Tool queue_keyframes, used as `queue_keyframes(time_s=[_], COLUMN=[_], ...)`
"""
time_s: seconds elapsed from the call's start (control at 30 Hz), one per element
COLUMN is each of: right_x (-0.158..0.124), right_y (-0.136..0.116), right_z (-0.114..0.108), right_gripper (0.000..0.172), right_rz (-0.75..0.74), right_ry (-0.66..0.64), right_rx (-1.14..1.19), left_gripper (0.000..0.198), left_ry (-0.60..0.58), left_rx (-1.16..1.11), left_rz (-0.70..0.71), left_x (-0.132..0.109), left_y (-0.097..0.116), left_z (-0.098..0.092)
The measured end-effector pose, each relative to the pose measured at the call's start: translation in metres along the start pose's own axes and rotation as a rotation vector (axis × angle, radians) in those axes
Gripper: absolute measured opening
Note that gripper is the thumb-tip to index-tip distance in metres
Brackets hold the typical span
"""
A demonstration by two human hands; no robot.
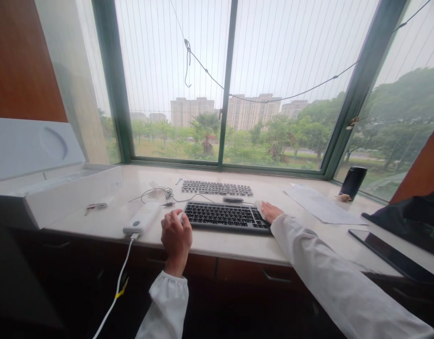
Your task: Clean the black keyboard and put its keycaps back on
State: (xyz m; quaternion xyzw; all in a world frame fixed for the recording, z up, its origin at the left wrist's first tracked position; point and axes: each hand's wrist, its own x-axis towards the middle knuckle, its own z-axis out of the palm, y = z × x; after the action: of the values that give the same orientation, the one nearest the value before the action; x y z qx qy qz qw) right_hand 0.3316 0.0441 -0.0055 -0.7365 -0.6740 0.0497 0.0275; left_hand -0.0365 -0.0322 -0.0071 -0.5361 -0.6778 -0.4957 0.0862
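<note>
A pale stone sill (217,181) runs under a wide green-framed window (224,162), and behind the glass stand wet trees and tall buildings in grey light. The fingers (174,217) of the left hand (176,238) are curled and lie close together, and their tips bend over a small white thing (182,217) at the left edge of a black keyboard (225,217). The hand covers most of this thing, so its kind is hard to make out. The right hand (271,212) lies flatter, with its fingers (268,208) pressed together on a white piece (259,208), maybe tissue or cloth, at the right end of the same keyboard. The fingertips are hidden there, so I cannot tell if they pinch it or only press it. White sleeves (167,306) cover both arms, and the right one is cut off by the picture corner. Just beside the left hand lies a white power bank (142,218), with a white cable (118,287) hanging down over the sill edge. Behind the black keyboard are a second dark keyboard (217,188) and a thin tangled black wire (160,193). Further right are a sheet of paper (323,207), a black cylinder (353,182) and a dark tablet (389,254). On the left stands a white box (36,150) with a raised lid.
</note>
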Motion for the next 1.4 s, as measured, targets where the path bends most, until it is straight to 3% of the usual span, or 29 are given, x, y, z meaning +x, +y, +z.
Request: queue_keyframes(time_s=[0.17,0.43,0.7,1.07,1.27,1.4], right_x=[-0.018,-0.056,-0.081,-0.082,-0.079,-0.081], right_y=[0.052,0.068,0.042,0.012,0.004,-0.006], right_z=[0.009,0.025,0.009,0.006,0.006,0.006], right_gripper=[0.060,0.063,0.065,0.057,0.084,0.074], right_rz=[-0.015,-0.181,-0.386,-0.587,-0.272,-0.257], right_ry=[0.032,0.085,0.050,0.047,0.112,0.088], right_rx=[-0.029,-0.010,0.069,0.238,0.081,0.001], left_gripper=[0.019,0.018,0.018,0.018,0.018,0.019], left_ry=[0.009,0.013,0.021,0.006,0.002,0.001], left_rx=[0.005,0.007,0.020,0.023,0.028,0.039], left_rz=[0.014,0.038,0.054,0.043,0.046,0.046], left_x=[0.001,0.000,0.000,-0.001,-0.002,-0.002], left_y=[-0.001,-0.001,0.000,0.001,0.001,0.001], left_z=[0.002,0.001,0.002,0.001,-0.001,0.000])
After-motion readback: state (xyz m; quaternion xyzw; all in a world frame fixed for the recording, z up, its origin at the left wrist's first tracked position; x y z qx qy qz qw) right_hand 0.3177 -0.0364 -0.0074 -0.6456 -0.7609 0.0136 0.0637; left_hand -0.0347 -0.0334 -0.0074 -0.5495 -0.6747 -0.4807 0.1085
